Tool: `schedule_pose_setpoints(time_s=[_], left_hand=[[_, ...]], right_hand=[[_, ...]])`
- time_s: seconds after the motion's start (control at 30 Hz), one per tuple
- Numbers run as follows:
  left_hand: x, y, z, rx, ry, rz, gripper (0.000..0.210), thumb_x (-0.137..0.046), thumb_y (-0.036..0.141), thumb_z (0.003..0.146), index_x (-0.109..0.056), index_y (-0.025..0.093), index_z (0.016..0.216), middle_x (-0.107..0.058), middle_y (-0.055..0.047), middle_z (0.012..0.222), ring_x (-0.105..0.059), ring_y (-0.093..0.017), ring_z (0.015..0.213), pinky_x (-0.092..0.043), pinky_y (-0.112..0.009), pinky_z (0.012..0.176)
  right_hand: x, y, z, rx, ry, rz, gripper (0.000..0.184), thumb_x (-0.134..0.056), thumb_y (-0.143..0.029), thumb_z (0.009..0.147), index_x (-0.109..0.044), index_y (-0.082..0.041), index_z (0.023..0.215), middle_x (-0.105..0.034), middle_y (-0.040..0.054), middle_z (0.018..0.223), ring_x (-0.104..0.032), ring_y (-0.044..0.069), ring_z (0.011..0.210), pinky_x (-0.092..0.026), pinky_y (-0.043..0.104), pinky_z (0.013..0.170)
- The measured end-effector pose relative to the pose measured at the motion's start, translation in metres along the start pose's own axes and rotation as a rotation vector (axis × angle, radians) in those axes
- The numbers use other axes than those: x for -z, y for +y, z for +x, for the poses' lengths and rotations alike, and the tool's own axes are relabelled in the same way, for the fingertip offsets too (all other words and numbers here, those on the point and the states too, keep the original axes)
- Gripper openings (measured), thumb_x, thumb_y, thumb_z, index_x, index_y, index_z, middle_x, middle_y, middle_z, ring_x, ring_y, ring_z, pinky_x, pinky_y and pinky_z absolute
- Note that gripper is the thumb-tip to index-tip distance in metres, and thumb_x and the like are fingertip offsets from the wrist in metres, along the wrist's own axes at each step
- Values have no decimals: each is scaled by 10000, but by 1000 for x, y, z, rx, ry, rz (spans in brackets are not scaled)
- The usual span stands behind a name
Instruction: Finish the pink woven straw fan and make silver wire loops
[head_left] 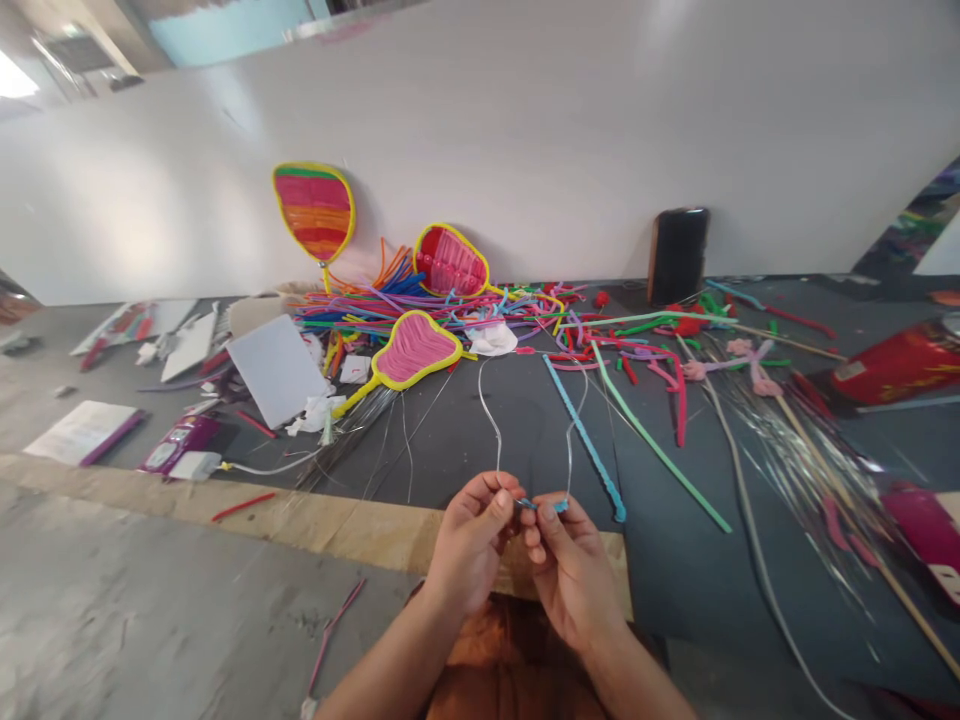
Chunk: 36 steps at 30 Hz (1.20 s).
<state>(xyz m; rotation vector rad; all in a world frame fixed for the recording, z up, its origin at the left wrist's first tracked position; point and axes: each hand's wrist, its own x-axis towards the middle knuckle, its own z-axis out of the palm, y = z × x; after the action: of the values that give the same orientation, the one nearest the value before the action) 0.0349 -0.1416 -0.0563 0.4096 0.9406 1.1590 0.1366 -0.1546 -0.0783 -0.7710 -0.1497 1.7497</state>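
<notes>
My left hand (471,540) and my right hand (576,570) are close together at the table's front edge, both with fingers pinched. Between them is a short piece of light blue pipe cleaner (529,504) at the lower ends of a thin bent wire (489,418). The wire rises from both hands in an open loop over the dark table. Fingertips hide part of the join. Just right of the wire lies a long blue pipe cleaner (585,435), and farther right a pale green pipe cleaner (656,450).
A pink fan shape with yellow edging (418,350) lies behind the hands; a striped fan (315,212) stands upright. Pipe cleaners (360,308) are heaped along the white board (480,130). A phone (678,256) leans there. Right are loose wires (795,450) and a red can (900,362).
</notes>
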Motion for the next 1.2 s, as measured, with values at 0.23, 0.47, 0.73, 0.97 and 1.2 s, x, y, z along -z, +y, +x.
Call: schedule_pose_setpoints(time_s=[0.23, 0.47, 0.73, 0.97, 1.2], left_hand=[[2, -8, 1, -35, 0, 109, 225, -680, 338, 744, -579, 139, 775, -573, 26, 571, -539, -87, 469, -442, -221, 507], [1, -10, 3, -50, -17, 105, 229, -668, 348, 756, -556, 149, 746, -571, 41, 527, -522, -70, 422, -418, -194, 481], [-1, -14, 1, -69, 11, 160, 268, -618, 385, 796, -511, 159, 701, -532, 55, 491, -481, -56, 391, -374, -177, 445], [1, -13, -1, -106, 22, 151, 305, -582, 445, 808, -579, 145, 751, -560, 20, 567, -522, -84, 476, -419, -208, 495], [11, -12, 1, -97, -30, 178, 197, -694, 310, 731, -608, 155, 818, -596, 11, 644, -539, -94, 518, -452, -236, 545]], right_hand=[[-3, 0, 0, 1, 10, -2, 181, -783, -261, 662, -635, -172, 713, -640, -9, 642, -521, 35, 491, -439, 104, 454], [-1, 2, 1, 7, -4, -35, 163, -768, -261, 682, -637, -174, 724, -641, -3, 646, -508, 38, 492, -431, 114, 456], [-2, 4, 0, -5, -22, -45, 184, -767, -286, 683, -626, -169, 700, -644, 0, 628, -491, 30, 466, -413, 111, 445], [-2, 0, 2, -5, 5, -56, 200, -790, -278, 647, -634, -166, 704, -634, -4, 620, -504, 41, 472, -414, 119, 431], [-1, 0, 4, -6, 5, -65, 204, -791, -296, 640, -642, -171, 702, -616, -15, 587, -478, 41, 448, -398, 125, 406]])
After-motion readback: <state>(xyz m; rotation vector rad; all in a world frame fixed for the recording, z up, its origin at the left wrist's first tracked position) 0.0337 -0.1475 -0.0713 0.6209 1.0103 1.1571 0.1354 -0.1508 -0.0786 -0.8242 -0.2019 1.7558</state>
